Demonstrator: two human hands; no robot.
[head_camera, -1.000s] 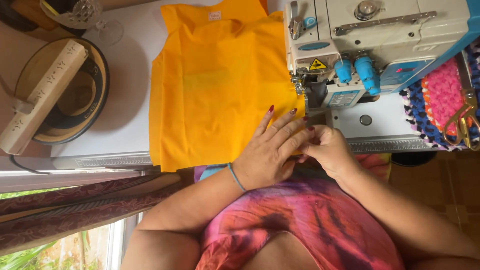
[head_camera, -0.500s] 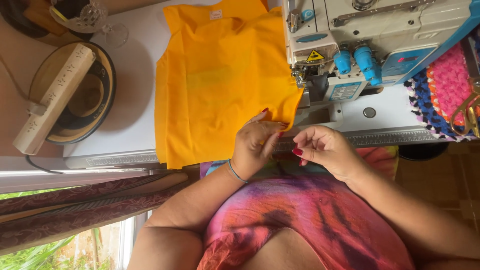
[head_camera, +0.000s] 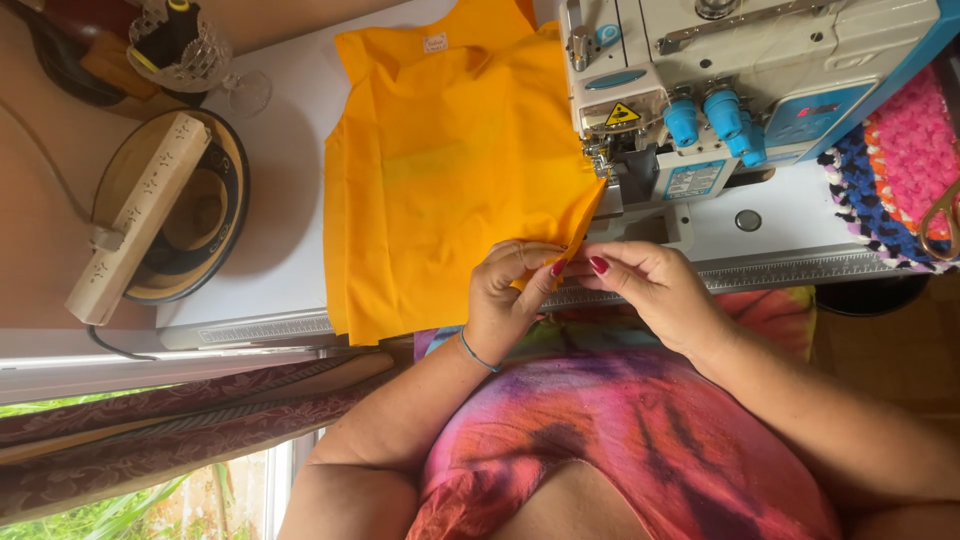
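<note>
- At the far left edge a window shows green plants outside, with patterned maroon fabric (head_camera: 150, 440) running beside it.
- One beige power strip (head_camera: 140, 215) lies across one dark round bowl (head_camera: 225, 215), near the left end of the white sewing table (head_camera: 290, 270).
- One orange garment (head_camera: 450, 170) lies flat on the table's middle; its top edge is cut off by the frame.
- The left hand (head_camera: 510, 300), fingers clenched, is pinching the garment's lower corner at the table's front edge.
- The right hand (head_camera: 650, 290), just beside it, pinches the same corner; the fabric between the fingertips is mostly hidden.
- One white overlock machine (head_camera: 740, 90) stands toward the right end of the table, partly cropped.
- A crocheted mat (head_camera: 900, 170) at the right edge is cut off.
</note>
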